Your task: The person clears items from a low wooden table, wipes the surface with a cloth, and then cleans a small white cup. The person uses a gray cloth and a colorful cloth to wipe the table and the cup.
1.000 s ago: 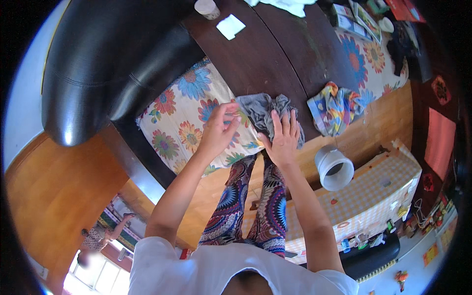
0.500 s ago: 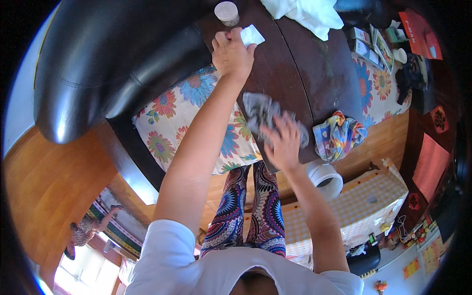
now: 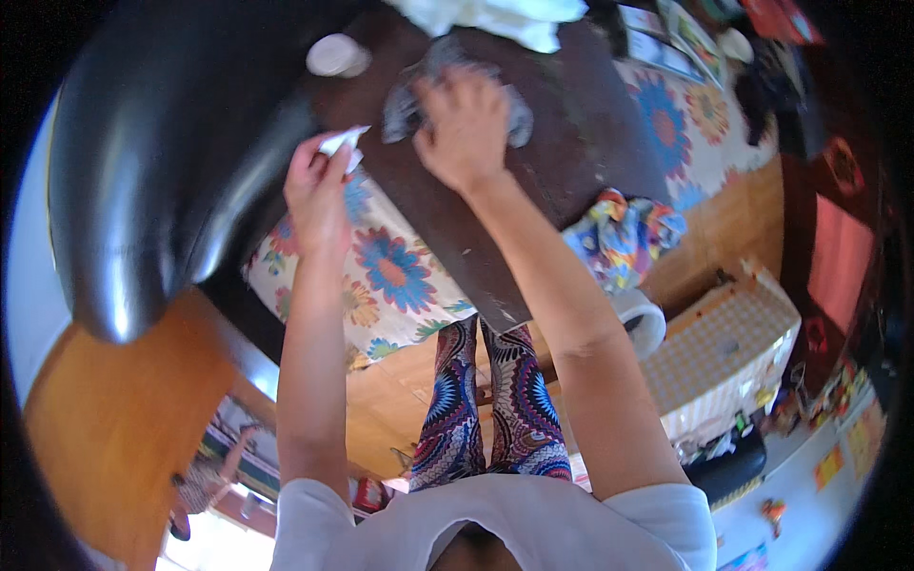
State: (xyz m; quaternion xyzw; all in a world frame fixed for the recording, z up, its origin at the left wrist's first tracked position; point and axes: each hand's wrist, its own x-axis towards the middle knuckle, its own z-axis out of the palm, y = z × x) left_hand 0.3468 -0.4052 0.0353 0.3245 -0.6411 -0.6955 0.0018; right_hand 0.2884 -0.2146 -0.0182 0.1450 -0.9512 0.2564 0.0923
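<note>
a grey cloth point(image 3: 401, 111) is being pressed on the bench point(image 3: 566, 143) by the flat, unclenched right hand point(image 3: 465, 124), while white paper point(image 3: 343, 143), already lifted, is being pinched by the left hand point(image 3: 319, 190), wiping seemingly unfinished.

A shiny black sofa point(image 3: 143, 181) stands on wooden flooring point(image 3: 119, 419).

The dark brown table point(image 3: 568, 119) carries a crumpled grey cloth point(image 3: 405, 109) (blurred here) toward eleven o'clock, a round pale-lidded container point(image 3: 335, 57) at ten, a white cloth point(image 3: 500, 17) at twelve, and a bunched multicoloured cloth point(image 3: 624, 236) at four, by the edge.
</note>
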